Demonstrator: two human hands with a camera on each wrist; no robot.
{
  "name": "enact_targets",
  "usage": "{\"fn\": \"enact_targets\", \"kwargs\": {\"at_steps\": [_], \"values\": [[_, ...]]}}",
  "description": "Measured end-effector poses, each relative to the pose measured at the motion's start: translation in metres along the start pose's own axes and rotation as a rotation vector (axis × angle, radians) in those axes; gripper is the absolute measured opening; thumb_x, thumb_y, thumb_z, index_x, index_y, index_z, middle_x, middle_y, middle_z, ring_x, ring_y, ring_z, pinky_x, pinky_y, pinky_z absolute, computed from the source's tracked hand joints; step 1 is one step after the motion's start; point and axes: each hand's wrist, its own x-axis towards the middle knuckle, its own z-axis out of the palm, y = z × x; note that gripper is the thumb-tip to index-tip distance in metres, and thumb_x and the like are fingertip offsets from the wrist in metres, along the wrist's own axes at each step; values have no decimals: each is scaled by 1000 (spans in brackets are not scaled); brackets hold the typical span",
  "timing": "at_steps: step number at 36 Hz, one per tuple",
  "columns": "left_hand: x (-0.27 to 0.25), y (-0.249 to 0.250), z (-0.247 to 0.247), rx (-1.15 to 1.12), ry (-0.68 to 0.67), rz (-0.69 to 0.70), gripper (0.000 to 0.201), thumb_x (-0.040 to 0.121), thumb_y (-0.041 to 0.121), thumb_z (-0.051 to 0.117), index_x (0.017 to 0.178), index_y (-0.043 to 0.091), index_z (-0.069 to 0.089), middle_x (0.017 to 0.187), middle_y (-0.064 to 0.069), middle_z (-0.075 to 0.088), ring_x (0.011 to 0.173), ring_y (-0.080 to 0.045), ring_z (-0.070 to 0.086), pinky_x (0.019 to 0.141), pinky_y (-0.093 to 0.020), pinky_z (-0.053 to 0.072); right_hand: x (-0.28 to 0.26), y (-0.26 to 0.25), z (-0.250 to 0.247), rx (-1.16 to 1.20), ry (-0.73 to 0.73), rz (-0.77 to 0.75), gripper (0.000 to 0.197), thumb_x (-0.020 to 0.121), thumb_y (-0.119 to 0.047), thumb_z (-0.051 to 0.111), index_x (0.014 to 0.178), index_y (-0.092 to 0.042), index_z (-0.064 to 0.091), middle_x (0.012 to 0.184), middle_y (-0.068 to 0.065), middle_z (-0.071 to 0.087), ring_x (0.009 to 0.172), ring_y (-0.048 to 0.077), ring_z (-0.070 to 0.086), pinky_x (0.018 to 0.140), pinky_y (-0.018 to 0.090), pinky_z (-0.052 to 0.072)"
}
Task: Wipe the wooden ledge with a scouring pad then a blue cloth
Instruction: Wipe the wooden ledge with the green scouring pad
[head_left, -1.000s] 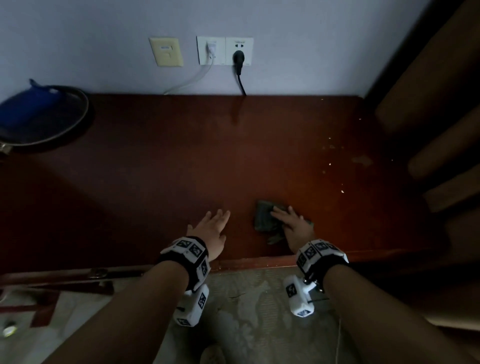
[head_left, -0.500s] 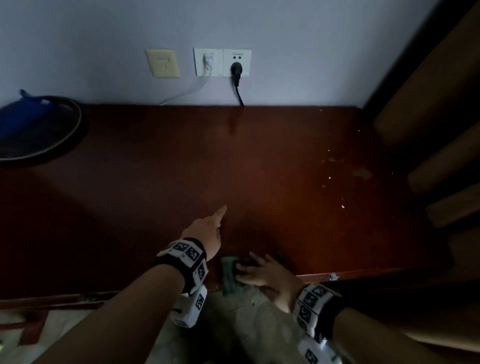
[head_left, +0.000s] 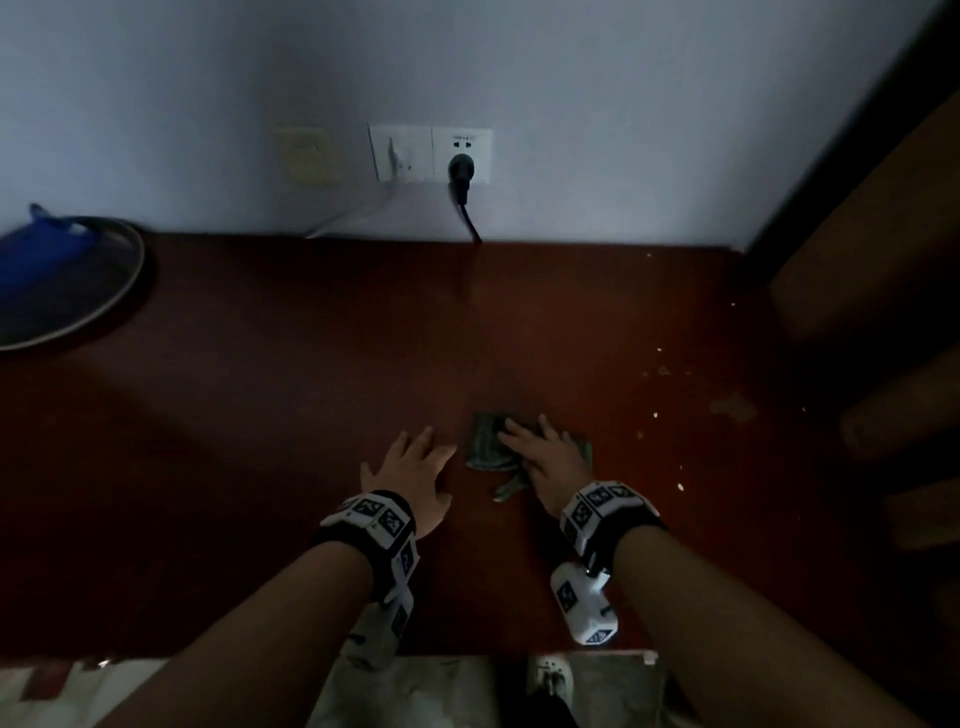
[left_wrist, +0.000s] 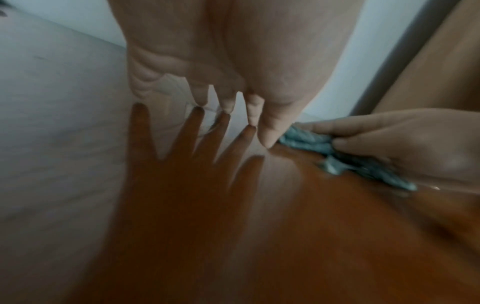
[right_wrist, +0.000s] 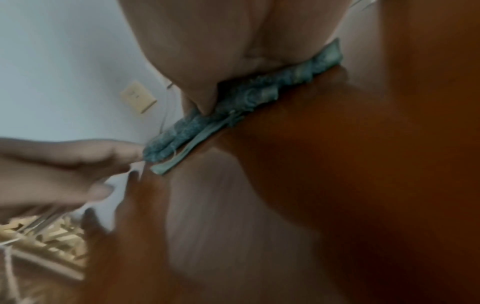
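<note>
The right hand (head_left: 550, 457) lies flat on the pad (head_left: 485, 444), a crumpled grey-green piece, with its fingers straight and spread over the top, pressing it onto the ledge (head_left: 311, 389); no finger curls round it. The pad sits on the dark red-brown wood a little right of centre, well short of the wall (head_left: 571, 78), with a frayed end sticking out toward the near edge beside the wrist. The left hand (head_left: 415, 470) rests palm down on the bare wood just beside the pad, fingers straight and fanned, holding nothing; in the left wrist view its fingertips (left_wrist: 267, 139) touch the glossy surface and meet their reflection. At the far left of the ledge a blue cloth (head_left: 36, 254) lies in a round dish (head_left: 111, 296), well apart from both hands. Pale specks (head_left: 680, 486) dot the wood to the right of the pad. A black plug (head_left: 461, 169) sits in the wall socket above.
</note>
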Motion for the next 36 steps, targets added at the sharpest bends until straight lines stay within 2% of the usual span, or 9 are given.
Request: {"fn": "enact_targets", "kwargs": {"at_steps": [6, 10, 13, 16, 21, 28, 33, 36], "values": [[42, 30, -24, -18, 4, -39, 70, 96, 46, 48, 150, 50, 3, 160, 16, -17, 149, -21, -13, 113, -68, 9, 52, 29, -39, -64, -52, 34, 56, 100, -23, 39, 148, -40, 17, 156, -22, 2, 145, 24, -11, 116, 44, -4], [77, 56, -48, -33, -11, -59, 76, 94, 51, 51, 150, 49, 0, 160, 15, -17, 149, -20, -14, 112, -69, 9, 94, 45, -66, -146, -124, 55, 58, 100, -28, 36, 148, -43, 7, 156, -22, -9, 145, 27, -14, 117, 52, 1], [103, 75, -66, -68, -18, -58, 89, 89, 51, 59, 152, 45, -4, 160, 14, -18, 148, -19, -16, 111, -70, 9, 121, 49, -89, -182, -163, 47, 58, 101, -24, 34, 150, -37, 5, 157, -17, -10, 145, 29, -13, 116, 48, 0], [128, 95, -80, -108, -26, -49, 102, 85, 50, 66, 152, 41, -11, 160, 12, -21, 148, -21, -18, 108, -73, 10, 146, 58, -108, -189, -184, 51, 60, 100, -20, 33, 150, -36, 3, 157, -17, -11, 144, 32, -14, 117, 48, 2], [162, 130, -98, -138, -31, -64, 101, 87, 51, 62, 152, 37, -14, 160, 10, -23, 148, -20, -20, 108, -74, 7, 177, 77, -133, -252, -165, 51, 59, 100, -28, 31, 150, -36, 1, 157, -16, -9, 144, 34, -13, 117, 49, 4], [207, 142, -120, -102, -38, -162, 105, 84, 44, 71, 152, 43, -9, 157, 9, -31, 146, -23, -24, 104, -78, 7, 204, 110, -158, -356, -119, 72, 64, 98, -21, 34, 150, -33, -1, 157, -15, -10, 145, 29, -14, 116, 48, 2], [226, 138, -118, -160, -50, -212, 116, 78, 47, 76, 147, 50, -17, 159, 11, -25, 147, -23, -23, 101, -79, 11, 213, 132, -182, -285, -144, 62, 71, 96, -13, 41, 151, -27, -1, 159, -8, -9, 146, 29, -7, 117, 45, 5], [240, 133, -112, -134, -59, -231, 105, 86, 42, 68, 144, 55, -17, 158, 7, -27, 146, -28, -24, 104, -78, 13, 216, 152, -195, -100, -132, -28, 70, 93, -4, 48, 151, -15, 9, 159, 2, 2, 146, 25, 4, 119, 32, 6]]}}
